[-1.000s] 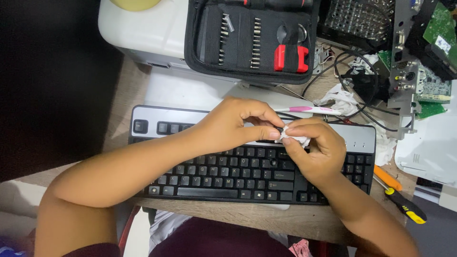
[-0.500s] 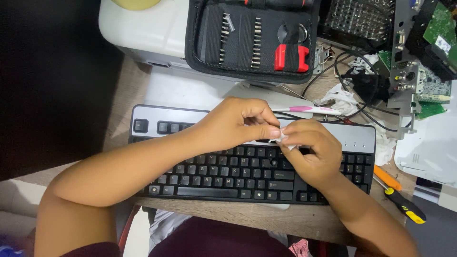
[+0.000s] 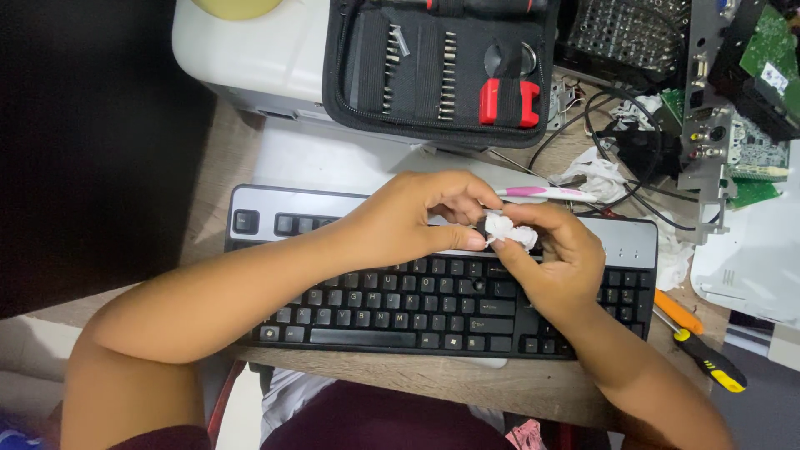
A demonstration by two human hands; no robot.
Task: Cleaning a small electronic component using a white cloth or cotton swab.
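A black keyboard with a silver top strip [image 3: 267,204] lies on the wooden table in front of me. Both hands hover over its upper middle rows. My right hand [image 3: 557,265] pinches a small crumpled white wad, tissue or cotton [image 3: 510,231], between thumb and fingers. My left hand [image 3: 408,217] meets it from the left, thumb and fingertips closed on the same wad and on something small and dark [image 3: 482,225] beside it. I cannot tell what that dark piece is.
A pink and white pen [image 3: 546,192] lies just behind my hands. An open black tool case with bits and a red part [image 3: 442,67] rests on a white box [image 3: 250,50]. Circuit boards and cables [image 3: 717,108] crowd the right. A yellow-handled screwdriver [image 3: 708,362] lies at the right edge.
My hands stay over the same spot on the keyboard. The fingers have shifted around the white wad, which now shows more clearly between them.
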